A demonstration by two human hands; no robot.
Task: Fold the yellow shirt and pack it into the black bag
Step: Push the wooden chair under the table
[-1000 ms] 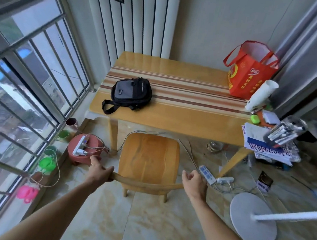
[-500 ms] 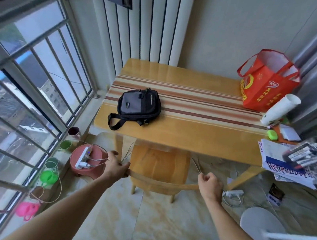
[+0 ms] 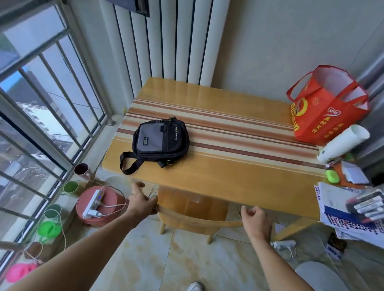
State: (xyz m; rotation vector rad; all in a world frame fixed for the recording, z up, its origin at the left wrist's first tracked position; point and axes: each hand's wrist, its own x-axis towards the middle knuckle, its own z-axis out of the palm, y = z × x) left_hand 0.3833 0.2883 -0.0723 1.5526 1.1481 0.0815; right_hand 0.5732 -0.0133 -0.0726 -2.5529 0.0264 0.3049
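The black bag lies flat on the left part of the wooden worktop, its strap looping toward the near edge and its zips shut as far as can be told, so it sits within easy reach for packing. No yellow shirt shows anywhere in view, so where it lies cannot be told; the task proper appears not yet begun. A wooden chair stands tucked under the near edge of the worktop, only its curved backrest and part of the seat showing. The left hand rests on the left end of that backrest, its fingers relaxed and fairly straight, the thumb lying along the rail rather than clamped round it. The right hand sits at the right end of the backrest, its fingers loosely curled; whether they actually grip the rail or merely hover against it cannot be told. With both hands at the rail, the chair is probably being kept out of the way so the person can stand close to the worktop. A red tote bag stands open at the far right corner, with a white roll leaning beside it and papers piled off the right edge.
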